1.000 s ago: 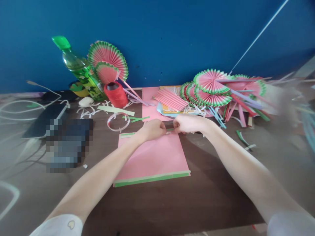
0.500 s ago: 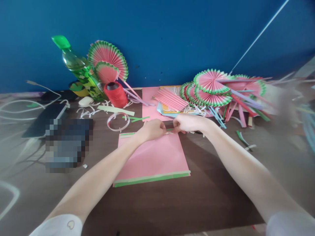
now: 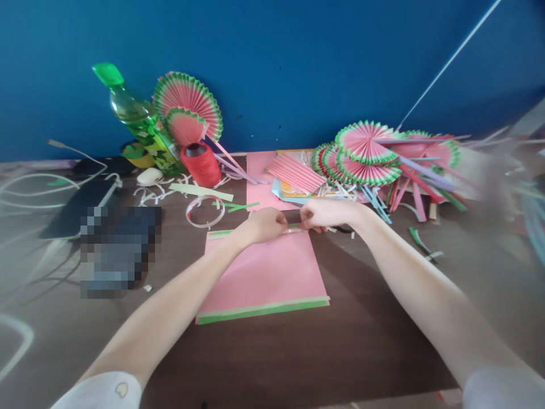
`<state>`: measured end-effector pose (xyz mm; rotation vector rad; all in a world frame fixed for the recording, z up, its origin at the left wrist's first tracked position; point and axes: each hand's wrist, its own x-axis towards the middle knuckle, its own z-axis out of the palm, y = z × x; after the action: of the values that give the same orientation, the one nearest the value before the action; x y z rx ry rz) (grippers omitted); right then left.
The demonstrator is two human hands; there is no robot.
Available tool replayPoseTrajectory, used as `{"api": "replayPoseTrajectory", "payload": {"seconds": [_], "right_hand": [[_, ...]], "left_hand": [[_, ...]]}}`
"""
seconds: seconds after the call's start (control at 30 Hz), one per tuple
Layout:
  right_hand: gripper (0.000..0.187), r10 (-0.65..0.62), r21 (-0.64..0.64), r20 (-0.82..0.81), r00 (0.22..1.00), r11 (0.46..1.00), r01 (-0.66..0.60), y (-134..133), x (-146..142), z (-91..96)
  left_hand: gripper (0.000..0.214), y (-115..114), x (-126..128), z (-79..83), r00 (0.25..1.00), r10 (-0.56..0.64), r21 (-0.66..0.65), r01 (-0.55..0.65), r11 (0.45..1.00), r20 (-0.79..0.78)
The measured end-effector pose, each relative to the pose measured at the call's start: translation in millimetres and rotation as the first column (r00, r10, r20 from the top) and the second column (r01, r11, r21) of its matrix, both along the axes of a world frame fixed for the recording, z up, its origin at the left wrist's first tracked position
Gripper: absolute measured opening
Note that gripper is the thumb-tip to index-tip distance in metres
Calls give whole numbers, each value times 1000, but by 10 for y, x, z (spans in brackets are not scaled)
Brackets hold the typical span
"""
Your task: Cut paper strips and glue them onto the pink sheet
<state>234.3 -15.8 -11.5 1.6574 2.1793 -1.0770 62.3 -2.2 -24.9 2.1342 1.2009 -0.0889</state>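
Observation:
A pink sheet of paper [image 3: 259, 272] lies on the dark table, with green and pale-green strips [image 3: 264, 309] along its near edge. Similar strips run along its far edge, partly covered by my hands. My left hand [image 3: 267, 225] is closed in a pinch at that far edge. Just to its right, my right hand [image 3: 319, 215] pinches too, close to the sheet's far right corner. A thin whitish strip [image 3: 294, 230] spans the small gap between my fingertips. The fingertips themselves are partly hidden.
A tape roll [image 3: 205, 212], a red thread spool [image 3: 201, 165] and a green bottle [image 3: 140, 122] stand at the back left. Pleated paper fans [image 3: 368, 150] pile up at back right. A dark phone-like device [image 3: 121, 250] and a tablet with cable [image 3: 79, 207] lie left.
My right hand has shifted very slightly right, and a little more of the whitish strip shows between my fingers. The sheet lies as before.

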Motion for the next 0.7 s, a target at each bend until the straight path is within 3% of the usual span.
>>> {"api": "replayPoseTrajectory", "payload": {"seconds": [0.17,0.33,0.53,0.7], "right_hand": [[15,6,-37,-72,997,999,-9,7,79,38],[23,28,46,-119,993,999,-22,26,181,77],[27,126,-45,-217,968,989,-139,-18,118,205],[24,101,-23,-273,957,994,-111,-32,102,202]], "left_hand": [[23,36,-60,10,994,-41,-56,47,997,100],[23,60,-127,72,985,-71,-81,84,993,159],[22,68,-180,136,972,-77,-70,95,993,223],[19,42,-203,199,958,-115,-53,133,990,263]]}}
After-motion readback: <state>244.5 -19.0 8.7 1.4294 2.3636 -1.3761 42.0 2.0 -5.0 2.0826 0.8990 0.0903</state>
